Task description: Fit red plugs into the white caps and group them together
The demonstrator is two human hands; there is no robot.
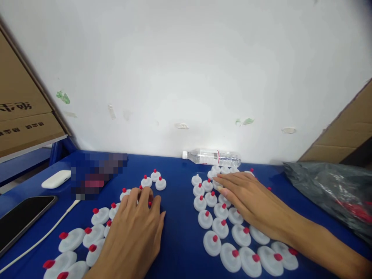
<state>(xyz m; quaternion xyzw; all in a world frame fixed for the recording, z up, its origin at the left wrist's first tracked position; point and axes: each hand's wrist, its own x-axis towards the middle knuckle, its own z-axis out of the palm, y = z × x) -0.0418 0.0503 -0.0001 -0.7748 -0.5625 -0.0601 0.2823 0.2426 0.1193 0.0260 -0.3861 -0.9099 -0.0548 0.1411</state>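
Observation:
White round caps with red tips lie in two groups on the blue table. My left hand (136,223) is palm down over the left group (72,239), its fingers bent and slightly apart. A red tip (150,204) shows between its fingers; the fingertips are partly hidden. My right hand (247,195) reaches across the right group (241,235) with fingers stretched out, pointing left, and covers several caps. Close to its fingertips stand white caps without red tips, one being the plain cap (196,179) at that group's left edge.
A clear plastic bottle (213,157) lies against the white wall. On the left are a phone (26,221), a white case (56,179), a white cable (43,236) and a blurred-out object (100,176). A grey plastic bag (325,190) lies right. Cardboard (26,89) stands at both sides.

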